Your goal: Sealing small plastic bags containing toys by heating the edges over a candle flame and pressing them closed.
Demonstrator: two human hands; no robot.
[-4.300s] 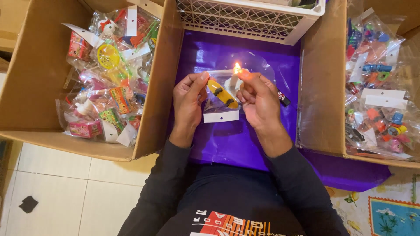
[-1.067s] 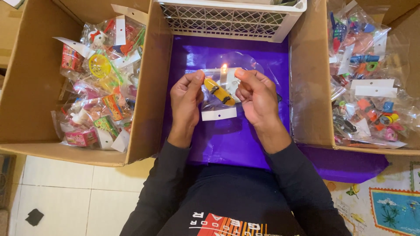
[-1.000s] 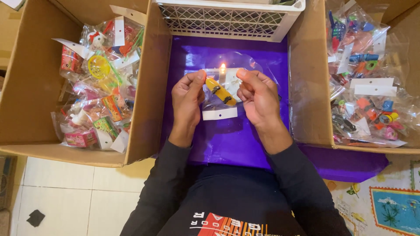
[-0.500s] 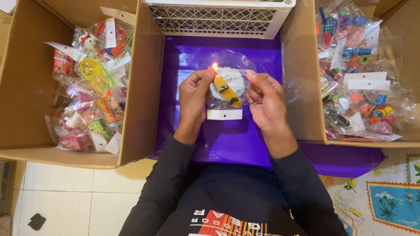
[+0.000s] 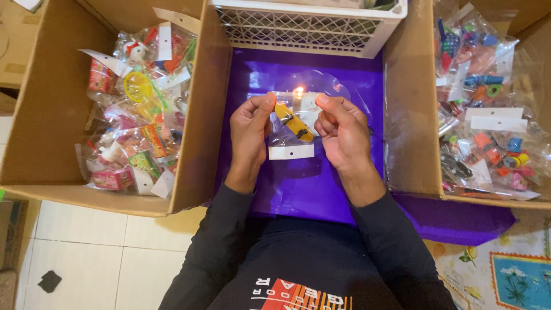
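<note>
Both my hands hold a small clear plastic bag with a yellow toy inside and a white card strip at its lower end. My left hand pinches the bag's left top corner. My right hand pinches the right top corner. The bag's upper edge sits right at a small candle flame, which burns on a white candle over a purple sheet.
An open cardboard box on the left holds several bagged colourful toys. Another cardboard box on the right holds more bagged toys. A white lattice plastic basket stands beyond the flame. Tiled floor lies below left.
My hands have kept the bag at the flame, and its top edge has shifted slightly along the flame. The camera view has drifted a little.
</note>
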